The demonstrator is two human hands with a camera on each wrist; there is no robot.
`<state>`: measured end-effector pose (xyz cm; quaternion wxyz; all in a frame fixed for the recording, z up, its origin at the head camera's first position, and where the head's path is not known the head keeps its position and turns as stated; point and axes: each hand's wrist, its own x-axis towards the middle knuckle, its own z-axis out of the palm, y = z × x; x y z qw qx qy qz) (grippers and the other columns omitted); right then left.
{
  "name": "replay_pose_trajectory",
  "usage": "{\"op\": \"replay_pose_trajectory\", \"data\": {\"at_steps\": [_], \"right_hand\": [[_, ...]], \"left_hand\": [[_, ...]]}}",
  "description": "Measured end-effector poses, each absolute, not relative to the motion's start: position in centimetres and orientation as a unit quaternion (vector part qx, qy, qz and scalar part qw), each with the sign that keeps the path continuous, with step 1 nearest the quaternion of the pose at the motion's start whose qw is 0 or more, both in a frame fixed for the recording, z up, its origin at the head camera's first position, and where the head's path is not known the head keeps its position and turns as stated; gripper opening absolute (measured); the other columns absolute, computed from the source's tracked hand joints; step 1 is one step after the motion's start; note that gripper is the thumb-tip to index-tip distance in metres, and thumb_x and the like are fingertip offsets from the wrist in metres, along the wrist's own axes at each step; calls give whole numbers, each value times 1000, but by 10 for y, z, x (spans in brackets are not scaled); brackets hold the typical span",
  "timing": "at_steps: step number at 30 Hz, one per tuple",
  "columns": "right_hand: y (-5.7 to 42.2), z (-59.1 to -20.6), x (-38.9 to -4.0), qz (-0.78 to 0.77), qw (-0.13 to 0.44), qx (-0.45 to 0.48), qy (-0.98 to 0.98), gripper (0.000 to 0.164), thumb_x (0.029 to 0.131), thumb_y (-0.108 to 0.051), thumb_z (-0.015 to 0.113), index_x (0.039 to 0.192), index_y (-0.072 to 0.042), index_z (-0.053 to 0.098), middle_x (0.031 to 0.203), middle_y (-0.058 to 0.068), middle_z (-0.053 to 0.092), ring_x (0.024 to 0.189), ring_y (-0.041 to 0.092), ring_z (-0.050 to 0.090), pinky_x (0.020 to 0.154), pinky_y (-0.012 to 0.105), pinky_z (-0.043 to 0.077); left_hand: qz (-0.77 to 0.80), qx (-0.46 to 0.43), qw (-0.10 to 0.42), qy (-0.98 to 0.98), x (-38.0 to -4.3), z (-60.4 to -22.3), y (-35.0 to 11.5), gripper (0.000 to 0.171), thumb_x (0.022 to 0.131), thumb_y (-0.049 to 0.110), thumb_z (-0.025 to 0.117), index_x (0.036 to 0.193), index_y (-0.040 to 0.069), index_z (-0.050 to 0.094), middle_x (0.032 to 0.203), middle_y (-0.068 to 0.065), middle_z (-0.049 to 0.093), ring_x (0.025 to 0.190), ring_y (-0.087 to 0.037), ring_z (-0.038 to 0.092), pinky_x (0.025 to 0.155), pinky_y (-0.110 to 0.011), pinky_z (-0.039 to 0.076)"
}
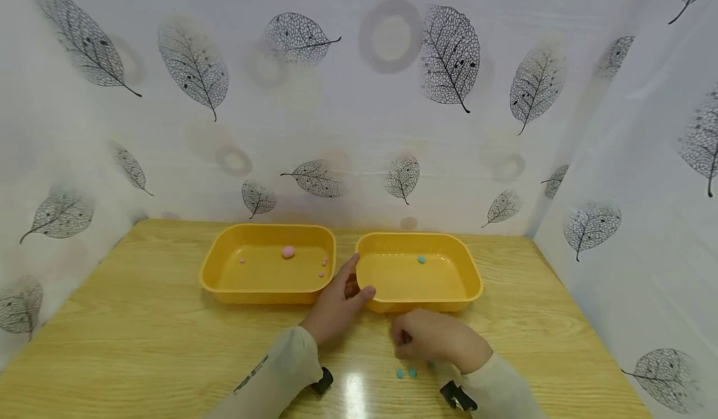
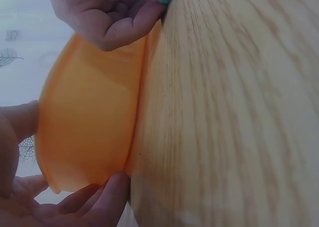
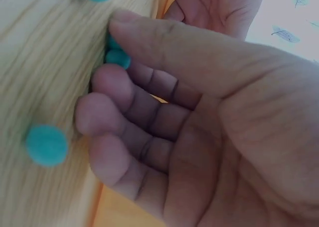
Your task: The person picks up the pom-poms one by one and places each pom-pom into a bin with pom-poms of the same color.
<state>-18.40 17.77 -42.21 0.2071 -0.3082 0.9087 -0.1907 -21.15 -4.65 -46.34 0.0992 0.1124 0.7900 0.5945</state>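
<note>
My left hand (image 1: 333,307) holds the near left corner of the right yellow tray (image 1: 421,305), thumb at the front rim and fingers along its left end. In the left wrist view the tray's wall (image 2: 92,117) stands between that hand's thumb and curled fingers. Just in front of the same tray, my right hand (image 1: 434,338) is low at the table with fingers curled. Its thumb and fingertips pinch a small teal ball (image 3: 118,59), with another teal bit partly hidden behind the thumb. Two loose teal balls (image 1: 400,374) (image 1: 412,373) lie near it on the wood.
One teal ball (image 1: 422,259) lies inside the right tray. The left yellow tray (image 1: 252,297) contains a larger pink ball (image 1: 288,252) and several tiny pink ones. A leaf-patterned white curtain (image 1: 348,95) closes off the back and sides of the wooden table (image 1: 140,338).
</note>
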Motion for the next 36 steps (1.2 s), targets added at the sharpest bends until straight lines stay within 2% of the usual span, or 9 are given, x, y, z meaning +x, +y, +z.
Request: {"op": "replay_pose_trajectory", "data": {"at_steps": [6,12,17,18,22,25,27,30,36], "right_hand": [[179,-421,-185,-218,178,-309,909,20,86,-1,75,79,-17,65,70,-11,53,61,2,46,61,22,42],[180,-422,-188,-216,164,-311,911,23,88,-1,74,78,-17,62,70,-12,49,63,1,44,61,22,40],[181,-424,-188,-213,160,-301,915,22,89,-5,77,80,-19,62,71,-13,51,65,2,46,62,23,41],[182,-424,-188,-213,160,-300,916,21,89,-5,77,81,-19,63,72,-13,52,65,2,46,63,23,41],[182,-425,-189,-209,154,-303,917,17,89,-5,76,86,-18,67,76,-14,55,67,2,48,65,23,44],[182,-426,-191,-204,151,-310,916,16,89,-6,76,84,-20,69,75,-15,56,66,1,49,65,22,45],[182,-426,-191,-202,150,-315,915,17,89,-7,78,82,-21,69,74,-16,56,65,0,49,64,21,45],[182,-427,-191,-200,148,-319,914,19,88,-10,80,79,-22,68,72,-17,56,64,-1,48,63,21,45],[180,-425,-192,-204,152,-318,913,18,90,-17,81,78,-25,71,71,-20,59,61,-2,50,61,21,47]], "left_hand": [[586,114,91,797,-211,-464,-46,84,100,49,66,167,26,20,160,-14,44,138,-30,53,114,-52,42],[561,111,81,816,-211,-462,-46,84,100,52,65,167,29,20,167,-9,33,147,-30,41,119,-57,33],[552,116,82,822,-210,-461,-46,83,101,51,63,167,27,18,163,-12,38,138,-27,45,118,-57,34],[549,118,84,823,-210,-460,-46,83,102,50,62,167,27,17,158,-13,44,133,-27,48,115,-55,37],[538,131,84,829,-210,-458,-46,81,105,44,60,168,22,14,156,-15,44,130,-26,48,113,-52,39],[528,140,84,834,-210,-456,-46,77,107,39,58,168,19,15,146,-15,50,121,-24,50,108,-48,40],[521,148,83,836,-210,-455,-45,74,108,36,56,167,17,17,127,-13,55,107,-23,50,97,-43,41],[512,156,79,841,-210,-455,-45,70,109,33,54,167,15,20,104,-8,51,95,-21,49,86,-39,39],[499,168,74,847,-211,-458,-45,72,109,35,53,167,12,17,99,-5,49,91,-19,47,84,-39,38]]}}
